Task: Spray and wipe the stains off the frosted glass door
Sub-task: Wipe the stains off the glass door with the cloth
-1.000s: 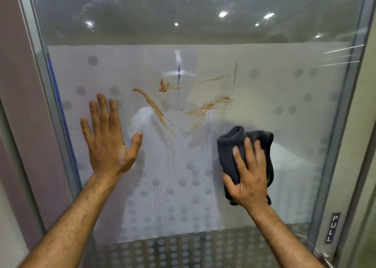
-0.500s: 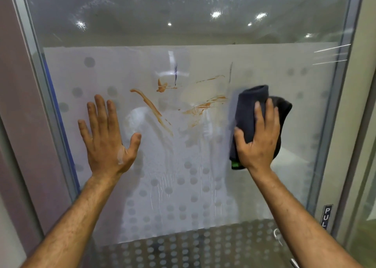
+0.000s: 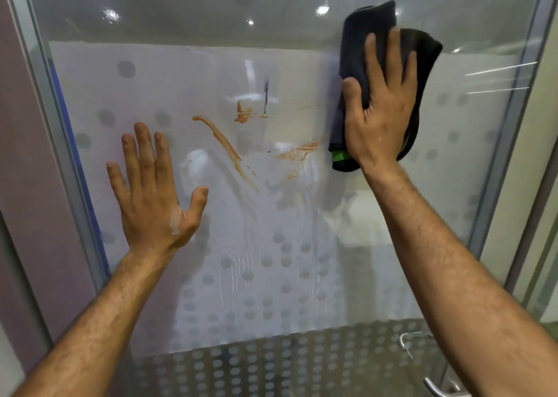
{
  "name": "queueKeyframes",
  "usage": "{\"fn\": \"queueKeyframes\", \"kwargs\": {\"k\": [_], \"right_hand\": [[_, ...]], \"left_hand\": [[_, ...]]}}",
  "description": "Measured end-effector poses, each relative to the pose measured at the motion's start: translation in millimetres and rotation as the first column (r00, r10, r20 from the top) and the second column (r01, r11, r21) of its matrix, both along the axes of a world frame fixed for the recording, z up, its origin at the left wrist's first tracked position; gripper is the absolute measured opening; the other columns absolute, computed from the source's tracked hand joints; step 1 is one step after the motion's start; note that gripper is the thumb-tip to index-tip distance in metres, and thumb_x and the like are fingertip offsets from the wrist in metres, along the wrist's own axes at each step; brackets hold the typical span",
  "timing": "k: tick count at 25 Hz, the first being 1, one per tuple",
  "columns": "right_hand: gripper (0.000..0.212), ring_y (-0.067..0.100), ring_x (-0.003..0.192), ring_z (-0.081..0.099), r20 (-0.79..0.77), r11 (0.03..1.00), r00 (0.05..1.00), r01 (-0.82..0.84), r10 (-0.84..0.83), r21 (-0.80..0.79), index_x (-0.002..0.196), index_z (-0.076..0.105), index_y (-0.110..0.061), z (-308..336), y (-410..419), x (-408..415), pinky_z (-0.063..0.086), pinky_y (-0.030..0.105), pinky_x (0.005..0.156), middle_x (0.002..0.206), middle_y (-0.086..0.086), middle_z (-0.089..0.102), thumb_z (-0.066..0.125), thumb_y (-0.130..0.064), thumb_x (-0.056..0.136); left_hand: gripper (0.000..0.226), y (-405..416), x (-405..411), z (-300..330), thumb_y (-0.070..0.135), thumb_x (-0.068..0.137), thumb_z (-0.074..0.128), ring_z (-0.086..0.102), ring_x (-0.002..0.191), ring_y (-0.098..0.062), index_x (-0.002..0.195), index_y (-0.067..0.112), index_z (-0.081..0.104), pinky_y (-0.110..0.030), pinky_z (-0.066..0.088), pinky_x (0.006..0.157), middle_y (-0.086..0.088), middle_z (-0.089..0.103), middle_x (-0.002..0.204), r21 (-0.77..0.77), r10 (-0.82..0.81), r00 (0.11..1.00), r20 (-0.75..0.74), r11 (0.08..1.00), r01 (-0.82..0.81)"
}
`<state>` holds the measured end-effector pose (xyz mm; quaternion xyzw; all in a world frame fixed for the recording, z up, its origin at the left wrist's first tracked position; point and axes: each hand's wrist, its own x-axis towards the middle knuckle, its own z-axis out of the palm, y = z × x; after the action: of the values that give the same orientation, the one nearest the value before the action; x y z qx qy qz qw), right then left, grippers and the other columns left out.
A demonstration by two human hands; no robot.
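The frosted glass door (image 3: 302, 276) with a dotted pattern fills the view. Orange-brown stains (image 3: 225, 146) streak its middle, with a small dark mark above them and wet drip lines below. My right hand (image 3: 379, 107) presses a folded dark cloth (image 3: 368, 22) with a green tag flat against the glass at the upper right, just right of the stains. My left hand (image 3: 154, 191) rests flat on the glass at the lower left of the stains, fingers spread, holding nothing.
A metal door frame (image 3: 60, 155) runs down the left side and another frame (image 3: 507, 155) down the right. A metal door handle (image 3: 434, 387) shows at the bottom right. A wall stands at the far left.
My right hand has slid the cloth up the glass from the lower right to the upper right, thinning the right ends of the stains. My left hand stayed in place.
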<state>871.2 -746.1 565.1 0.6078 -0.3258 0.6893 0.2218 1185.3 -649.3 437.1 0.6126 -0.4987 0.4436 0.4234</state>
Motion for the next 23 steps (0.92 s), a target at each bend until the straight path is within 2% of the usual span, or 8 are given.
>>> {"fn": "queueKeyframes", "kwargs": {"k": [4,10,13,17,23], "right_hand": [[0.052,0.047,0.151,0.025,-0.255,0.995,0.967,-0.012,-0.013,-0.095,0.151,0.049,-0.014,-23.6,-2.4,-3.9,0.020,0.055,0.125,0.163,0.015,0.037,0.045,-0.040,0.106],[0.055,0.045,0.153,0.023,-0.363,0.990,0.930,0.000,-0.051,-0.138,0.152,0.047,-0.018,-79.6,-15.9,-28.0,0.024,0.057,0.123,0.163,0.015,0.036,0.044,-0.046,0.105],[0.057,0.043,0.154,0.021,-0.278,0.994,0.960,0.004,-0.034,-0.110,0.155,0.041,-0.018,-108.1,-22.8,-40.6,0.024,0.057,0.123,0.165,0.017,0.031,0.043,-0.046,0.105],[0.062,0.042,0.154,0.022,-0.045,1.000,0.999,0.011,-0.011,0.001,0.155,0.038,-0.011,-152.7,-21.1,-47.0,0.022,0.055,0.125,0.166,0.020,0.028,0.046,-0.042,0.102],[0.066,0.041,0.155,0.020,0.299,0.973,0.954,-0.056,-0.014,0.223,0.156,0.035,-0.006,-225.1,2.0,-25.9,0.022,0.057,0.124,0.167,0.019,0.022,0.047,-0.034,0.098]], "left_hand": [[0.098,2.0,-1.0,-0.3,0.071,0.096,0.032,-0.018,0.162,-0.019,0.169,0.021,-0.011,-0.046,-0.016,0.128,-0.013,-0.004,0.177,0.003,0.009,1.000,0.003,1.000,-0.009],[0.099,3.0,-1.0,-0.5,0.069,0.095,0.035,-0.019,0.162,-0.019,0.168,0.021,-0.011,-0.043,-0.017,0.128,-0.013,-0.003,0.178,-0.002,-0.010,1.000,0.000,1.000,0.010],[0.099,3.2,-0.2,-0.9,0.069,0.096,0.035,-0.019,0.162,-0.019,0.169,0.020,-0.010,-0.043,-0.017,0.128,-0.014,-0.003,0.178,-0.002,-0.005,1.000,0.006,1.000,0.005],[0.098,2.8,-0.3,-0.2,0.069,0.096,0.033,-0.019,0.162,-0.019,0.169,0.019,-0.010,-0.043,-0.018,0.128,-0.014,-0.003,0.177,-0.005,-0.010,1.000,0.004,1.000,0.010],[0.097,1.6,0.1,-1.3,0.071,0.097,0.031,-0.020,0.162,-0.018,0.169,0.020,-0.009,-0.042,-0.019,0.128,-0.014,-0.003,0.177,-0.020,-0.019,1.000,0.000,1.000,0.019]]}}
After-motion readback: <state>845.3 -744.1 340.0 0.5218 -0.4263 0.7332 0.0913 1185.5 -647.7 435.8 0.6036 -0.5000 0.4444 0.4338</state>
